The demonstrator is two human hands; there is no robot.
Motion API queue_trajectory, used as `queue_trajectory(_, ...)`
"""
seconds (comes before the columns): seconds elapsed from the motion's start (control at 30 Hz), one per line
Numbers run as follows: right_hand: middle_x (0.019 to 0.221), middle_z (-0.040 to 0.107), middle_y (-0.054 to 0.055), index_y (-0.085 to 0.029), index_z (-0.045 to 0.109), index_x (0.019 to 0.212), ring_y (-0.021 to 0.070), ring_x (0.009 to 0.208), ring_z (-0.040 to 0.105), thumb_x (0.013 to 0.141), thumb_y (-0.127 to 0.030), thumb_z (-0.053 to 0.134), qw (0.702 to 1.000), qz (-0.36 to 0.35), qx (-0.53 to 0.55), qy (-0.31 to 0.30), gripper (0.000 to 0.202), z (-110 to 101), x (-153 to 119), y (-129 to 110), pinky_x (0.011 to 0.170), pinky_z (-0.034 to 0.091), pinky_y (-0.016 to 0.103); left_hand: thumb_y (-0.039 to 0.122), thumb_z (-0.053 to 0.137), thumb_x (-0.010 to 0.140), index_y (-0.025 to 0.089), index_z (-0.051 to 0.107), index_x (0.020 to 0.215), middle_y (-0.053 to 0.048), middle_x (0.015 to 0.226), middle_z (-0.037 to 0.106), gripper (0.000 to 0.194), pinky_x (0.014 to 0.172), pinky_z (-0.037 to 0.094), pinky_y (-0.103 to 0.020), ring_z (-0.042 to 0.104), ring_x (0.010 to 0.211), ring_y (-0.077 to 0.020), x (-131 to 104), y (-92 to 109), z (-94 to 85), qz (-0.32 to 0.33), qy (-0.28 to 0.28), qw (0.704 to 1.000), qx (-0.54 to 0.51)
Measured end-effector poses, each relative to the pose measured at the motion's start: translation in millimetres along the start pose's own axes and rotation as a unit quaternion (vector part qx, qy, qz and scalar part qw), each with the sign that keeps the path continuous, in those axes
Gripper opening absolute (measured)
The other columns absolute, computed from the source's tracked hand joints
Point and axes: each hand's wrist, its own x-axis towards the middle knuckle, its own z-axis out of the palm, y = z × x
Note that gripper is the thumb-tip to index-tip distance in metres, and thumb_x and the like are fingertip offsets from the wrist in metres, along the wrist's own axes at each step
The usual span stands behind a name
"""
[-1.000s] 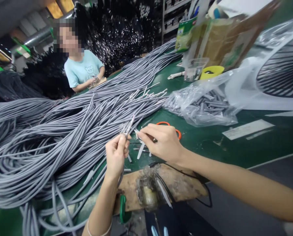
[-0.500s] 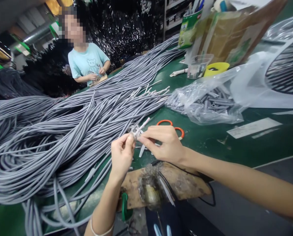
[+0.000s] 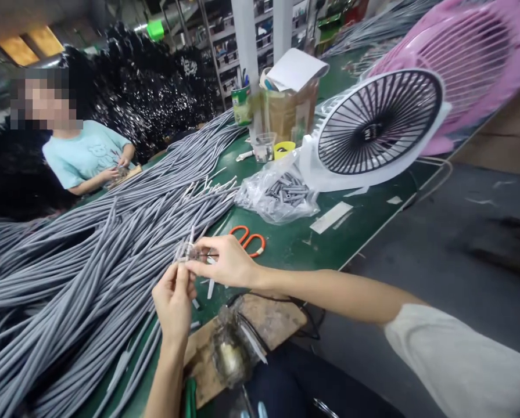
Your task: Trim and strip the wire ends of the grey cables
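Observation:
My left hand (image 3: 175, 296) is closed, thumb and fingers pinching a small, shiny clear-and-white piece (image 3: 187, 251) at its lower end. From the right, my right hand (image 3: 225, 262) pinches the same piece, its fingertips nearly touching the left ones. Fine details of the piece are blurred. Grey cables (image 3: 89, 261) lie in a large bundle just left of and behind both hands. Orange-handled scissors (image 3: 257, 245) rest on the green table (image 3: 286, 247), partly hidden behind my right hand.
A wooden board (image 3: 277, 316) with a grimy metal device (image 3: 231, 357) sits below my hands. Beyond are a clear bag of grey tubes (image 3: 281, 194), a white fan (image 3: 373, 130), a pink fan (image 3: 473, 64) and a yellow ring (image 3: 284, 149). A person (image 3: 88, 154) works at the far left.
The view has swung to the right, so hands, cables and the person appear farther left and both fans show more. Both hands still pinch the small piece.

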Motion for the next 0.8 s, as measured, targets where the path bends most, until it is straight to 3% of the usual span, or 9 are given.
queue_trajectory(0.13,0.073,0.068,0.004,-0.011,0.063,0.075,0.0124,0.067,0.062,0.076,-0.014,0.053,0.998,-0.004,0.061,-0.013,0.01,5,-1,3,0.06,0.048,0.019,0.045,0.068,0.067,0.013,0.051,0.06,0.007,0.048,0.037,0.037,0.034,0.02,-0.011,0.024,0.038,-0.0005,2,5,-1.4,-0.036,-0.004,0.999,-0.022)
queue_trajectory(0.27,0.061,0.063,0.002,-0.013,0.058,0.069,0.0113,0.054,0.059,0.075,-0.023,0.054,0.979,0.102,0.174,-0.015,0.012,10,9,19,0.051,0.045,0.02,0.044,0.073,0.058,0.01,0.059,0.063,0.005,0.05,0.044,0.037,0.032,0.016,-0.01,0.025,0.036,0.0015,3,15,-3.5,-0.118,-0.026,0.991,-0.051)
queue_trajectory(0.37,0.051,0.055,-0.003,-0.016,0.05,0.066,0.0068,0.04,0.044,0.074,-0.033,0.054,0.957,0.183,0.221,0.045,0.019,8,16,28,0.042,0.035,0.019,0.039,0.074,0.054,0.009,0.062,0.064,0.005,0.049,0.046,0.034,0.031,0.013,-0.01,0.024,0.034,0.0022,2,22,-5.6,-0.143,-0.041,0.986,-0.081)
queue_trajectory(0.43,0.049,0.049,-0.006,-0.018,0.046,0.067,0.0055,0.038,0.036,0.074,-0.04,0.054,0.953,0.201,0.202,0.103,0.024,4,19,30,0.041,0.03,0.019,0.037,0.074,0.053,0.009,0.064,0.064,0.004,0.049,0.048,0.032,0.029,0.013,-0.01,0.026,0.032,0.0019,1,23,-8.2,-0.132,-0.03,0.986,-0.096)
queue_trajectory(0.5,0.047,0.045,-0.007,-0.019,0.047,0.068,0.0063,0.039,0.036,0.073,-0.043,0.056,0.973,0.184,0.112,0.089,0.026,-1,19,27,0.043,0.03,0.02,0.036,0.074,0.054,0.009,0.066,0.064,0.002,0.049,0.051,0.03,0.029,0.017,-0.011,0.03,0.032,0.0004,2,23,-11.8,-0.098,0.001,0.99,-0.101)
queue_trajectory(0.57,0.044,0.045,-0.007,-0.018,0.053,0.068,0.0081,0.041,0.041,0.073,-0.043,0.059,0.989,0.144,-0.029,-0.002,0.026,-5,15,20,0.045,0.028,0.021,0.034,0.074,0.055,0.01,0.067,0.063,0.001,0.049,0.053,0.026,0.03,0.023,-0.013,0.036,0.034,-0.0019,3,21,-15.7,-0.048,0.041,0.994,-0.088)
queue_trajectory(0.63,0.048,0.053,-0.004,-0.018,0.06,0.071,0.0104,0.046,0.049,0.079,-0.041,0.055,0.982,0.085,-0.145,-0.083,0.025,-6,10,14,0.048,0.028,0.022,0.031,0.074,0.057,0.011,0.069,0.065,0.0,0.048,0.055,0.022,0.032,0.028,-0.014,0.041,0.036,-0.0039,4,18,-18.9,-0.001,0.071,0.996,-0.06)
queue_trajectory(0.7,0.059,0.063,0.0,-0.018,0.064,0.075,0.0125,0.054,0.057,0.086,-0.035,0.047,0.978,0.011,-0.191,-0.086,0.027,-5,4,10,0.052,0.031,0.022,0.028,0.073,0.06,0.013,0.071,0.068,0.0,0.05,0.058,0.018,0.035,0.033,-0.016,0.044,0.038,-0.005,3,15,-20.6,0.048,0.089,0.995,-0.021)
queue_trajectory(0.8,0.071,0.069,0.003,-0.016,0.065,0.076,0.014,0.064,0.063,0.09,-0.027,0.042,0.976,-0.098,-0.19,-0.041,0.029,-1,-3,9,0.058,0.037,0.023,0.024,0.071,0.064,0.015,0.073,0.072,-0.001,0.058,0.063,0.012,0.04,0.038,-0.018,0.05,0.045,-0.0075,1,14,-20.5,0.119,0.094,0.987,0.052)
